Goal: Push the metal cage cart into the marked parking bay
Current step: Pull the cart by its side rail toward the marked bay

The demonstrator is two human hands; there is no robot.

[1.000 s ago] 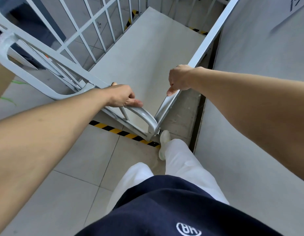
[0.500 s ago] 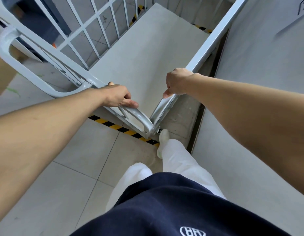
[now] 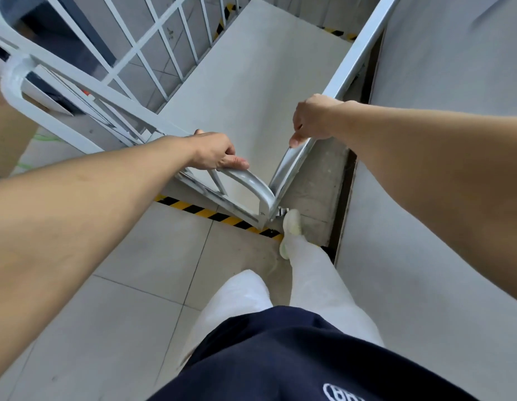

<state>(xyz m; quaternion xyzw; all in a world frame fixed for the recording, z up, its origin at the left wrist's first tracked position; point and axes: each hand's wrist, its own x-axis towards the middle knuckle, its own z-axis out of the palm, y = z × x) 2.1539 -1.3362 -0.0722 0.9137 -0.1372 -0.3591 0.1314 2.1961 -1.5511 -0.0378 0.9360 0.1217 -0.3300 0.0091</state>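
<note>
Floor [image 3: 130, 273]; cart [image 3: 251, 82] under left hand [image 3: 216, 151], right hand [image 3: 312, 118]

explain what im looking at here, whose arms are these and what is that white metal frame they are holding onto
There is no machine here. The camera sits on a person's head and looks down, so you see their own arms, white trousers and a shoe. The white frame is a metal cage cart seen from above, with barred sides and a flat grey deck. The left hand grips the curved corner rail. The right hand grips the straight side rail. A yellow-and-black striped line runs across the tiled floor by the cart's near corner. A grey wall is close on the right.
</note>
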